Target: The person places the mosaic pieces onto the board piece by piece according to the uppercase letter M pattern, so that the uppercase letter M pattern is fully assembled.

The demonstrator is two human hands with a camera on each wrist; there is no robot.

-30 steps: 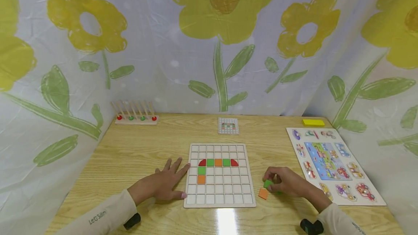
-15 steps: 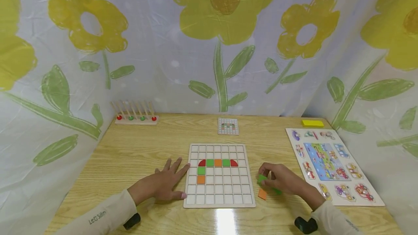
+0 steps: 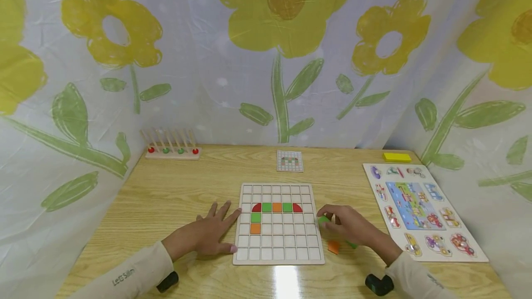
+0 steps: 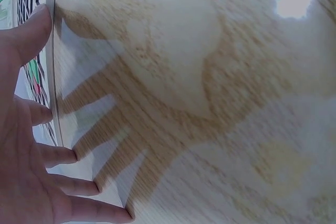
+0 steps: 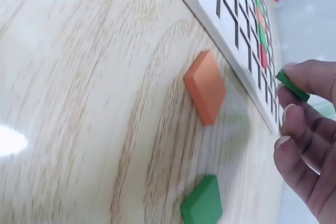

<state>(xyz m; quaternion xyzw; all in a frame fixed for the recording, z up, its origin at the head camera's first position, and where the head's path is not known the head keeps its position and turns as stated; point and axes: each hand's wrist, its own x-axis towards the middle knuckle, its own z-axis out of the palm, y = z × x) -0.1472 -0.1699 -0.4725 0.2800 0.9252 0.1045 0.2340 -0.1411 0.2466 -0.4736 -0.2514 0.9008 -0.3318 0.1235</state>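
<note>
My right hand [image 3: 351, 226] pinches a green square tile [image 5: 293, 85] between thumb and fingers, at the right edge of the grid board [image 3: 277, 250]. Under that hand, an orange tile [image 5: 206, 88] and a second green tile [image 5: 203, 202] lie on the table. With fingers spread, my left hand [image 3: 209, 235] rests on the table, thumb and index fingertips right at the board's left edge. In the board, a row runs red quarter-round, green, orange [image 3: 277, 207], green, red quarter-round. Below the row's left end sit a green tile [image 3: 256, 217] and an orange one [image 3: 255, 229].
Behind the board lies a small pattern card [image 3: 290, 161]. A picture puzzle board [image 3: 415, 206] fills the right side, with a yellow block [image 3: 396, 157] beyond it. At the back left stands a peg rack [image 3: 172, 152] with red and green beads.
My right hand has moved left with the green tile, from beside the loose tiles to the board's right edge. The left hand has stayed in place.
</note>
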